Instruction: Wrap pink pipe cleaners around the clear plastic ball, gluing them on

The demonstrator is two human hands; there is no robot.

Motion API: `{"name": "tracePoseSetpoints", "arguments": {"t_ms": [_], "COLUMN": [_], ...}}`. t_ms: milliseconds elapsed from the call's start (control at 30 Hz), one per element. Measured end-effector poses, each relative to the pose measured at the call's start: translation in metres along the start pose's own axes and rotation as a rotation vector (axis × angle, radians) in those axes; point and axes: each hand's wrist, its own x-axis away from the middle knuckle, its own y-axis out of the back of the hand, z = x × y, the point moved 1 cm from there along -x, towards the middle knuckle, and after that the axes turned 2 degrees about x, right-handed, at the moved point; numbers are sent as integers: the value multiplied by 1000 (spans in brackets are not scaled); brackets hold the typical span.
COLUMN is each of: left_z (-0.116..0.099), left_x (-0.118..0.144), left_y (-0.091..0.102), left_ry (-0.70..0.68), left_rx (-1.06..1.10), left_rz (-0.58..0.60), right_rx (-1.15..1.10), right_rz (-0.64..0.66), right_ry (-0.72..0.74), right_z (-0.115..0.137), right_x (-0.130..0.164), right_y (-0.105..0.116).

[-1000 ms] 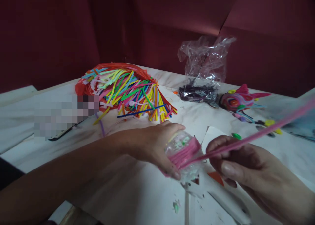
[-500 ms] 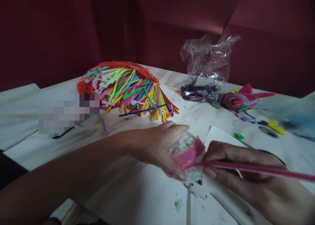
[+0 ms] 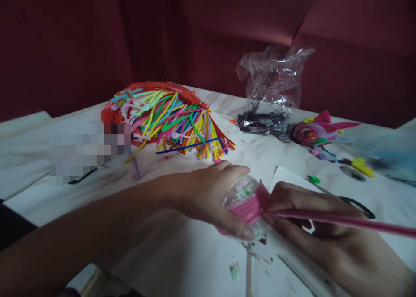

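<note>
My left hand (image 3: 214, 201) is wrapped round a clear plastic bottle-like piece (image 3: 238, 190) lying on its side, its far part hidden by the fingers. Rows of fuzzy pink pipe cleaner (image 3: 245, 210) circle its middle, and white and green smears show on the clear plastic. Between the thumb and fingers of my right hand (image 3: 312, 227) is a pink pipe cleaner (image 3: 338, 219), pinched close against the wrapped band. Its loose end runs off past the right edge of the view.
A red bag (image 3: 108, 114) spills many coloured pipe cleaners (image 3: 182, 119) at the back. Behind to the right stands a clear bag (image 3: 274, 80) with dark stringy material. A pink decorated fish-like figure (image 3: 313, 134), a green button (image 3: 314, 179) and black-handled scissors (image 3: 360, 207) lie at right.
My right hand has moved slightly left and up, bringing its pinch on the pipe cleaner against the pink band. My left hand stays round the plastic piece.
</note>
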Motion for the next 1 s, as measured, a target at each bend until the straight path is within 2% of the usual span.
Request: {"name": "tracePoseSetpoints", "arguments": {"t_ms": [133, 267, 367, 500, 667, 733, 867, 1000], "left_z": [-3, -7, -10, -16, -22, -23, -23, -22], "left_x": [-3, -6, -8, -10, -12, -11, -9, -9], "left_y": [0, 1, 1, 0, -3, -4, -4, -6], "left_ry": [-7, -29, -30, -25, -20, -16, -7, -2], "left_rx": [8, 28, 34, 28, 40, 51, 93, 97], "left_rz": [8, 12, 15, -7, -49, -43, -26, -11], "right_rx": [53, 42, 2, -68, -66, -57, 49, 83], "right_rz": [-87, -64, 4, 88, 87, 63, -70, -99], "right_ry": [-118, -135, -84, 66, 67, 36, -122, -165], "right_z": [-5, -3, 2, 7, 6, 6, 0, -6], "right_x": [7, 8, 5, 4, 6, 9, 18, 23], "right_y": [3, 6, 8, 12, 13, 12, 13, 14]}}
